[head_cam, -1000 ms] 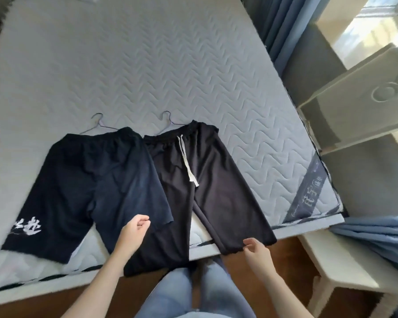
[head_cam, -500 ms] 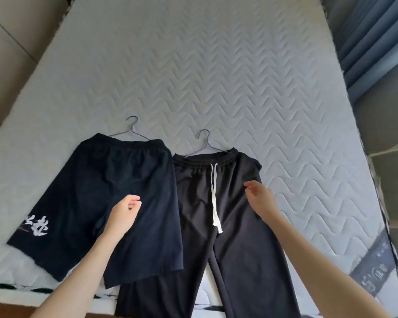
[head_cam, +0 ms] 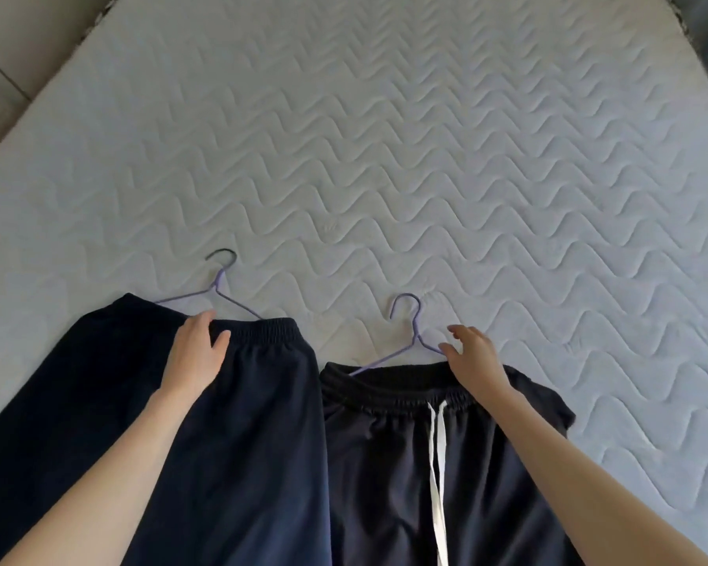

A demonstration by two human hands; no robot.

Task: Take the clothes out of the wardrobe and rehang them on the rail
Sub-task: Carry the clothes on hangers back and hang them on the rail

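mattress point(head_cam: 385, 136) | left hand point(head_cam: 195, 353) on navy shorts point(head_cam: 242, 422) | right hand point(head_cam: 473, 359) touching hanger point(head_cam: 415, 341)

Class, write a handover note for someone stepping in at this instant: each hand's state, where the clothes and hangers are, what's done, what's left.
Left hand: open, flat on the waistband of the navy shorts, no grip.
Right hand: open, fingertips at the shoulder of the right hanger, not yet closed on it.
Both garments lie flat, side by side on the mattress; the black shorts have a white drawstring. Each is on a purple wire hanger; the left hanger has its hook free.
Done: clothes are out of the wardrobe.
Left: grasp the hangers, lift, hang on the rail, which is out of view.
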